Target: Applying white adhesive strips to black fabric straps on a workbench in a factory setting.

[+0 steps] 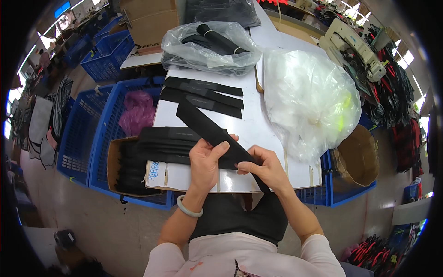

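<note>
Fingers (220,148) of both our hands pinched one black strap (203,124).
It ran toward eleven o'clock across the table (258,124); left hand (205,161), right hand (265,168).

A single head-worn fisheye camera looks steeply down from above the person's chest, facing forward across a white table (258,129) that runs from near to far. The left hand (205,161) and right hand (265,168) sit close under the lens at centre, forearms entering from the lower edge. Blue crates (87,134) fill the left, a sewing machine (357,46) sits far right. Straight edges bend toward a dark circular rim. There is one view only, so no overlap with another.
</note>
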A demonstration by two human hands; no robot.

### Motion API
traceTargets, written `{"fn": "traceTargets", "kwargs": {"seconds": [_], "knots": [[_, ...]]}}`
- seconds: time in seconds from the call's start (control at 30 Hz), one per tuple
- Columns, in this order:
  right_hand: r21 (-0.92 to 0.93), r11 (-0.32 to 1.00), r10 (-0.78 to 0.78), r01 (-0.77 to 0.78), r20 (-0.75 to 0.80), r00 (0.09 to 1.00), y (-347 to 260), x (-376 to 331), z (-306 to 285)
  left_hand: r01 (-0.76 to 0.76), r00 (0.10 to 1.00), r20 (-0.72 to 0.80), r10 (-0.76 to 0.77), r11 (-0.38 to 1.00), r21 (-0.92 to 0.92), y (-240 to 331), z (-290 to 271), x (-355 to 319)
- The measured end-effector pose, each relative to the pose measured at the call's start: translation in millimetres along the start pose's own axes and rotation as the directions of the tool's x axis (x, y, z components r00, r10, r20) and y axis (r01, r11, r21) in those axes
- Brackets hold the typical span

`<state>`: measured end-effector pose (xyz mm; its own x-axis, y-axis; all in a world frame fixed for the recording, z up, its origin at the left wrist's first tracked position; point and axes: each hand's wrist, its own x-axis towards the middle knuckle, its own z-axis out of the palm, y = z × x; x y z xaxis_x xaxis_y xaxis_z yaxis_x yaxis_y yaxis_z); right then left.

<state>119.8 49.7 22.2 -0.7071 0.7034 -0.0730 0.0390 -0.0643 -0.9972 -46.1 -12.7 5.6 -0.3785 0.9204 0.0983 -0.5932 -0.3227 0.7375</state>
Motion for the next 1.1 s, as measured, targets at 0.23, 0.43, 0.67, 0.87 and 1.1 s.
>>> {"fn": "traceTargets", "kwargs": {"seconds": [0.23,0.43,0.67,0.87,1.1], "knots": [[0.105,0.969,0.216,-0.222,0.058,0.975,2,-21,-16,0.142,0.990,0.032,-0.140,0.989,-0.050,-9,32,-13],[0.274,0.935,0.196,-0.226,0.132,0.972,15,-36,-25,0.074,0.997,-0.051,-0.065,0.976,0.203,-21,54,-17],[0.067,0.986,-0.120,0.150,-0.331,0.936,26,-31,-16,0.028,0.996,-0.086,-0.036,0.995,-0.092,-33,69,-4],[-0.124,0.981,-0.183,0.146,-0.377,0.908,23,-40,-7,0.163,0.986,0.066,-0.156,0.979,-0.122,-26,58,8],[-0.479,0.846,-0.459,0.237,-0.425,0.780,3,-38,-10,0.164,0.986,0.053,-0.156,0.926,-0.339,-31,63,20]]}}
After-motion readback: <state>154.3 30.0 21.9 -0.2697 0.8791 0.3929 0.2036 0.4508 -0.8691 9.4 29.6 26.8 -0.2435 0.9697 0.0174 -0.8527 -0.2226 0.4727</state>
